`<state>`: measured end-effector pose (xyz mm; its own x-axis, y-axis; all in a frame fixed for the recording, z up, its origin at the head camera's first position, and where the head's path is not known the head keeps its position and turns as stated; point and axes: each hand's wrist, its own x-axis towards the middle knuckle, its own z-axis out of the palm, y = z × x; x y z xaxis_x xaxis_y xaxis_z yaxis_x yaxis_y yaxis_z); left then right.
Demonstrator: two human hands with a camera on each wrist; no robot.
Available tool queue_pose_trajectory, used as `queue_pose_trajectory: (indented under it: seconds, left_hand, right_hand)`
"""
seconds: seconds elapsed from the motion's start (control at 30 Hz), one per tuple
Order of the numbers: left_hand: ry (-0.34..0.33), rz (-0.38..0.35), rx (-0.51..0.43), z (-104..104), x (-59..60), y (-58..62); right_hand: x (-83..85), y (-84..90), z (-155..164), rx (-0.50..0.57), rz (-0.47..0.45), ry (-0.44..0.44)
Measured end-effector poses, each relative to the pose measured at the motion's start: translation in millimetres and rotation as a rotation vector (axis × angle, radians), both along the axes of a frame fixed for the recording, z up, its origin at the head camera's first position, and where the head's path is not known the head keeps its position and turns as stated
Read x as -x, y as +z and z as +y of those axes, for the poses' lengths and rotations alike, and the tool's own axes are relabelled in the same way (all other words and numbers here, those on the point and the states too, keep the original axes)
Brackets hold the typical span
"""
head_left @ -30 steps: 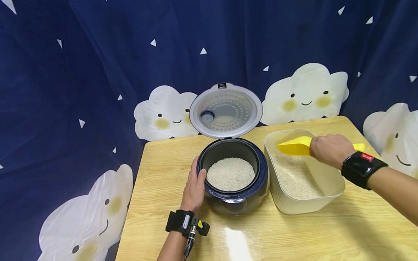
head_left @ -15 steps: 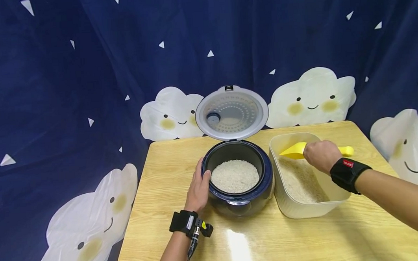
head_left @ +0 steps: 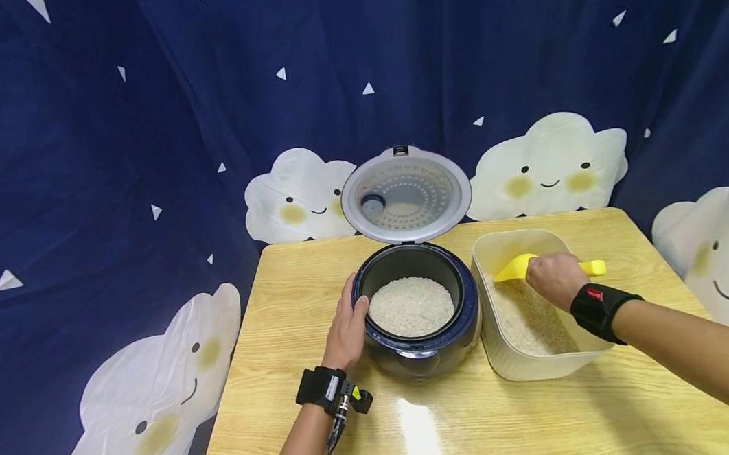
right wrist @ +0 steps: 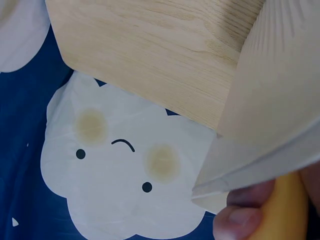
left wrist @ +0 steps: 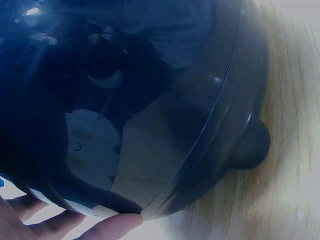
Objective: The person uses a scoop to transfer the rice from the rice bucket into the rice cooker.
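My right hand (head_left: 555, 279) grips the handle of a yellow scoop (head_left: 515, 268), its blade inside a cream plastic bin (head_left: 533, 368) of rice (head_left: 524, 325). Whether the blade touches the rice I cannot tell. In the right wrist view the fingers (right wrist: 239, 220) wrap the yellow handle (right wrist: 282, 215), just by the bin's rim. At centre stands a dark blue rice cooker (head_left: 420, 367), lid up, with white rice (head_left: 412, 307) in its pot. My left hand (head_left: 344, 333) rests on the cooker's left side, thumb at the rim; the left wrist view shows its fingertips (left wrist: 120, 225) along the glossy body.
The cooker's raised lid (head_left: 407, 194) leans back towards a dark blue curtain (head_left: 305, 38) with cloud faces. Cooker and bin stand side by side on a wooden table (head_left: 293, 279). A cable (head_left: 333, 435) runs from the left wristband.
My right hand has moved left and lower over the bin, and the scoop's blade has tilted further down into it. The left hand stays on the cooker. The head view has shifted slightly.
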<state>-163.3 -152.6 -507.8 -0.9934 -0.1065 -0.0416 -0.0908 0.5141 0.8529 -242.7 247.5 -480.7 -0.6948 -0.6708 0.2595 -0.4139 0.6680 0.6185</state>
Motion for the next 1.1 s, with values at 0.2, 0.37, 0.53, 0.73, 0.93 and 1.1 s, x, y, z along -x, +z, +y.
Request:
queue_pose_trajectory:
  seconds: [0.2,0.37,0.53,0.73,0.93,1.1]
  left_hand:
    - [0.006,-0.01,-0.008,0.0,-0.1,-1.0]
    - [0.009,-0.009,-0.006,0.1,-0.3,-2.1]
    - [0.008,-0.009,-0.004,0.8,-1.6,-1.0]
    - [0.004,0.004,0.007,1.3,-0.8,1.0]
    - [0.004,0.004,0.004,1.2,-0.5,0.9]
    - [0.009,0.003,0.001,1.5,-2.0,-1.0]
  right_hand:
    - [-2.1,1.9,0.0,-0.032,-0.047,-0.084]
    - [-5.3,5.3,-5.6,-0.075,-0.098,-0.159]
    - [-10.5,12.2,-11.4,-0.142,-0.158,-0.162]
    - [-15.8,19.9,-12.3,-0.147,-0.209,-0.162]
    - [-23.2,34.5,-10.4,-0.231,-0.286,-0.136]
    - [-28.9,46.6,-8.4,-0.279,-0.365,-0.082]
